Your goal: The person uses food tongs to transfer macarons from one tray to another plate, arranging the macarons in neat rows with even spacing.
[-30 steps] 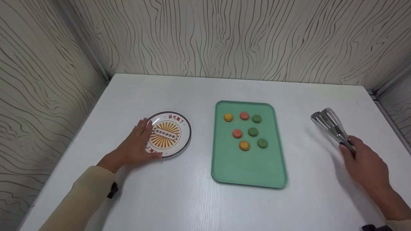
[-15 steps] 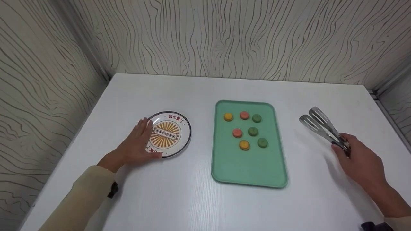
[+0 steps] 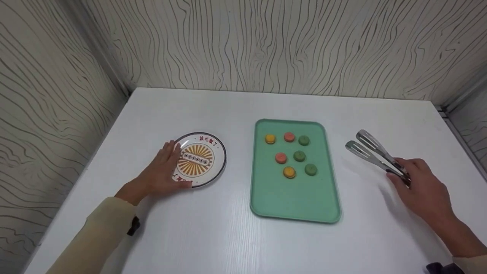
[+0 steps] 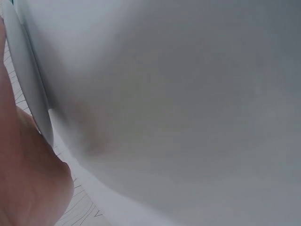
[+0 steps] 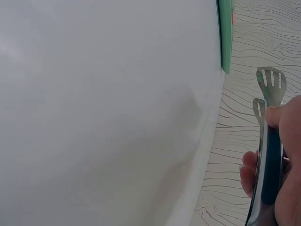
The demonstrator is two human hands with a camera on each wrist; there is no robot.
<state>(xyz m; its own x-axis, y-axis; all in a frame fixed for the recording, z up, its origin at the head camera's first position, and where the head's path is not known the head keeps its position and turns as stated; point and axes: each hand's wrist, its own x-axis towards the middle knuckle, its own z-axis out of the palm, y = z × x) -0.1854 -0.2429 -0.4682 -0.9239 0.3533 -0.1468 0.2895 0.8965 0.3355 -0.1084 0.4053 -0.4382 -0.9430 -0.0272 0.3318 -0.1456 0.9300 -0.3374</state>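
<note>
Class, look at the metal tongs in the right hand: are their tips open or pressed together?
Open. In the head view the tongs show two slotted tips with a clear gap between them, gripped at the handle by the right hand.

White table (image 3: 236,110) carries plate (image 3: 217,167) and tray (image 3: 293,198).

The surface (image 3: 228,110) was white with a faint grain. The tray (image 3: 295,198) on it was mint green. On the tray lay seven small rounds: two yellow (image 3: 270,139), two salmon pink (image 3: 289,137) and three dark green (image 3: 303,140). Left of the tray, the plate (image 3: 207,144) was white with a dark rim, an orange sunburst at its middle and red characters round the edge. Right of the tray, the tongs (image 3: 371,152) were shiny silver metal with slotted tips; the right wrist view showed a dark blue strip along their handle. The walls (image 3: 266,45) behind the tray were pale beige with dark wavy wood-grain lines. The left sleeve (image 3: 102,232) was cream with a black band at the cuff.
</note>
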